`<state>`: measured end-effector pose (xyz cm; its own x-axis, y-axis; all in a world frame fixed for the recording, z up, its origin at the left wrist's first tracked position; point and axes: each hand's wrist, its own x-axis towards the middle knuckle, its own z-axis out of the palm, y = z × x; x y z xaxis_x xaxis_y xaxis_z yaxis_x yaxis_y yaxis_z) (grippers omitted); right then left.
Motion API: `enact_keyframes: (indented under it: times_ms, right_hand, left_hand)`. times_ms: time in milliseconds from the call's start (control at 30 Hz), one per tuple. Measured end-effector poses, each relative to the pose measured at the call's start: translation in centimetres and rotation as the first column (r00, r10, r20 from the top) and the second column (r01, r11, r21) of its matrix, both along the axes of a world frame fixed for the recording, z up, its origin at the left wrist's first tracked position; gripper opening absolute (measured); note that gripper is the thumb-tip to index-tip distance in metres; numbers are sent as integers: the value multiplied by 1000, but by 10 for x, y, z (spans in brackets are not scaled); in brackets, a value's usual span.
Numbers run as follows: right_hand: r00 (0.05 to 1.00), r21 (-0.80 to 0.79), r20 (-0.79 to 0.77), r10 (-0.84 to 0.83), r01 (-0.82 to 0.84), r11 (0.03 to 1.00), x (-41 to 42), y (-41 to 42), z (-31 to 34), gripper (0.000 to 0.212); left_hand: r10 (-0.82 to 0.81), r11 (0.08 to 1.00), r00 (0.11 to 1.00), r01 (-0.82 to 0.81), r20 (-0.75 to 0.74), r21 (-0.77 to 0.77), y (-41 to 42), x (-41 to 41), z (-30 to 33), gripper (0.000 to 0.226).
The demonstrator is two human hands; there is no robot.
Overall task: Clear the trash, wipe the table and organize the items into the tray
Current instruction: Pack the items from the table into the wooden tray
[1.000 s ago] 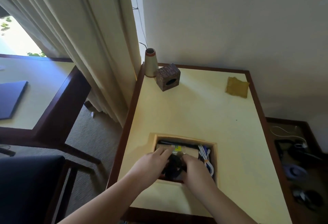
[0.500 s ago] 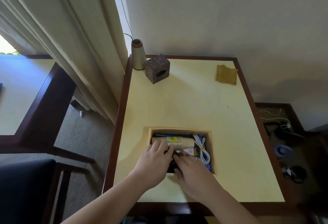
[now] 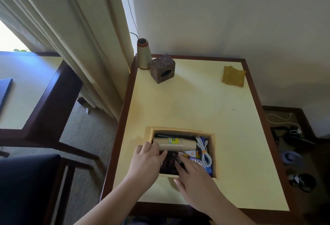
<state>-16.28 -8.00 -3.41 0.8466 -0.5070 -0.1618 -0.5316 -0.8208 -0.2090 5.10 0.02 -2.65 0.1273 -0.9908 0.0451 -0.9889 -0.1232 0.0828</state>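
Both hands have drawn back toward the near edge of the shallow wooden tray (image 3: 213, 155) since half a second ago, and the right one now sits lower, its wrist over the pale yellow surface (image 3: 187, 103). At the far left corner of that surface stands a beige cone-shaped spool (image 3: 143, 55), with a dark brown patterned cube holder (image 3: 162, 68) touching its right side. The tray lies near the front edge. Inside it, a sleeve of stacked tan paper cups (image 3: 175, 144) lies on its side along the far wall; to its right sit a coiled white cable (image 3: 204, 150) and a blue packet (image 3: 200, 164), and a dark bundle fills the near left part. The left hand (image 3: 146, 162) rests at the tray's left rim, fingers loosely bent, their tips touching the cup sleeve's end. The right hand (image 3: 193, 176) reaches in beside it, fingers nearly straight on the dark items; whether it grips anything I cannot tell. A folded mustard-yellow cloth (image 3: 233, 76) lies at the far right corner.
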Motion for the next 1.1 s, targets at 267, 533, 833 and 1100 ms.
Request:
enact_keyframes:
  times_ms: [267,533,833,1100]
  right_hand:
    - [991,56,-43,129,-127,990,2,-15,-4,68]
    - [923,163,321,-213,167,972,-18,-34,24,48]
    - [570,622,-148,-808,689,372,-34,-75,8,69]
    - [642,588,-146,-753,668,456,-26,-72,0,37]
  left_hand:
    - [69,988,996,-61,-51,145,-16,-12,6,6]
    - [223,963,938,-254,-266,-86,-9,-1,13,13]
    - [712,689,339,-507,-615,518,-10,13,11,66]
    - [674,739,513,-467,-532,487,-23,0,16,44]
